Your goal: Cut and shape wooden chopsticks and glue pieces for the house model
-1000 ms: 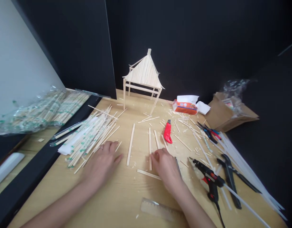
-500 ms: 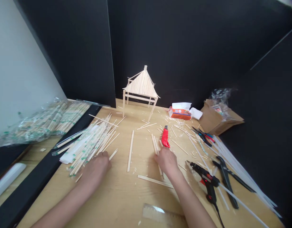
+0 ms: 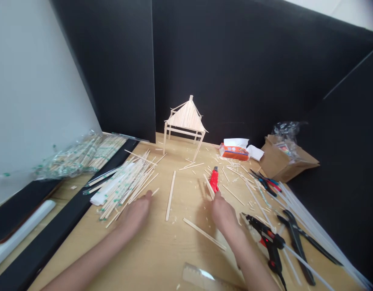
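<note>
My left hand (image 3: 136, 212) is closed by the pile of chopsticks (image 3: 130, 182), some in clear wrappers with green marks. A thin bare chopstick (image 3: 155, 192) pokes out past its fingertips. My right hand (image 3: 225, 211) is closed around a small bunch of chopsticks (image 3: 208, 186), pointing away from me. Just beyond it lies a red utility knife (image 3: 214, 180); my fingers partly cover its near end. Between my hands lie a pair of chopsticks (image 3: 171, 196) and, nearer me, another pair (image 3: 204, 233). A small roofed model of wooden sticks (image 3: 186, 117) stands at the back.
On the right are a glue gun (image 3: 266, 234), black cutters (image 3: 295, 242), pliers (image 3: 265, 184), long glue sticks (image 3: 313, 226) and a cardboard box (image 3: 286, 159). A tissue pack (image 3: 234, 150), wood scraps, a clear ruler (image 3: 204, 277) and bagged chopsticks (image 3: 80, 155) are around.
The chopsticks beside the knife have left the table and are in my right hand. My left hand has moved slightly right. The whole view has shifted a little.
</note>
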Action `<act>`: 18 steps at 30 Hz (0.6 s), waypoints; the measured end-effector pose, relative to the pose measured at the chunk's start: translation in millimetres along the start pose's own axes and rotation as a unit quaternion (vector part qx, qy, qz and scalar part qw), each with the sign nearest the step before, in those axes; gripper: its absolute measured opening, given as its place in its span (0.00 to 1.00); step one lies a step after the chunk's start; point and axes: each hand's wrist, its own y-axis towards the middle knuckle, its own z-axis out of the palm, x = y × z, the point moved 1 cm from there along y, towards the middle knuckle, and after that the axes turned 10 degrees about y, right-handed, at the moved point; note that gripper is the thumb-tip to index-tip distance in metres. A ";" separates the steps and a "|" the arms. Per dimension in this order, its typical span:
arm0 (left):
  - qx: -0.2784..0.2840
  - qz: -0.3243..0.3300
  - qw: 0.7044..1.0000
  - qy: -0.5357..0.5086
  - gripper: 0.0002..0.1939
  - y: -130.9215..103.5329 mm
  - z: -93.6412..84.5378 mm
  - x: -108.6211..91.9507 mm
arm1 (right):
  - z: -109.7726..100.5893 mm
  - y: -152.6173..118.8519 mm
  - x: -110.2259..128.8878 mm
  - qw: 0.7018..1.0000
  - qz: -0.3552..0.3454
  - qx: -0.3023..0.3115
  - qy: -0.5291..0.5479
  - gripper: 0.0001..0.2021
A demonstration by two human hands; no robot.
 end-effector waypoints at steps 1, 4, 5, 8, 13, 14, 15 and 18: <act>-0.011 -0.001 1.000 -0.010 0.13 0.1 -0.8 -4.2 | 0.1 -0.9 -2.5 1.000 -0.004 -0.002 -0.001 0.13; -0.045 0.006 0.998 -0.038 0.14 3.7 -2.8 -21.2 | -1.2 0.6 -4.4 1.000 -0.016 -0.020 0.001 0.11; -0.049 0.008 0.998 -0.046 0.14 6.3 -3.4 -27.4 | -2.5 2.3 -3.8 0.999 -0.019 -0.027 0.005 0.11; -0.043 0.003 0.997 -0.061 0.15 17.7 -6.1 -44.0 | -8.6 7.8 -2.9 0.999 -0.026 -0.042 0.016 0.15; -0.002 -0.031 0.995 -0.091 0.15 33.7 -10.4 -59.6 | -12.4 5.9 -14.5 0.999 -0.032 -0.028 -0.004 0.13; 0.005 -0.040 0.994 -0.101 0.15 35.1 -10.4 -60.6 | -10.6 4.1 -17.6 0.999 -0.030 -0.018 -0.013 0.11; 0.009 -0.048 0.992 -0.113 0.15 36.0 -10.0 -61.0 | -8.2 2.4 -20.2 0.999 -0.029 -0.011 -0.022 0.10; 0.010 -0.070 0.985 -0.160 0.16 37.1 -7.4 -57.8 | -0.1 -0.2 -22.2 0.999 -0.033 -0.001 -0.038 0.08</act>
